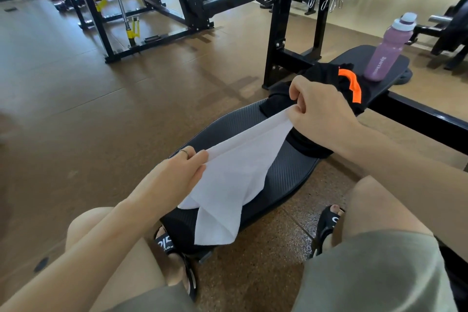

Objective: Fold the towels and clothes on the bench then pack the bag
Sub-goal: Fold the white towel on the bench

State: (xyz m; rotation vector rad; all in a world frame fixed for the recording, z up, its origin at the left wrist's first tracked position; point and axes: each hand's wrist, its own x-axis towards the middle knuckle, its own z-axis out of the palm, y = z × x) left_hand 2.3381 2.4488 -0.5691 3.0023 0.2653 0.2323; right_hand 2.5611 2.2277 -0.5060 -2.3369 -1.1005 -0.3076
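A white towel (235,175) hangs stretched between my two hands above the black padded bench (286,167). My left hand (177,175) pinches its near top corner. My right hand (316,106) pinches the far top corner, higher and further away. The towel's lower part drapes down over the bench's near end. Behind my right hand, black clothes with an orange stripe (352,83) lie crumpled on the bench. No bag is in view.
A purple water bottle (387,50) stands upright at the bench's far end. A black rack post (281,23) rises just left of the bench. My knees and sandalled feet flank the bench's near end. Brown gym floor spreads to the left.
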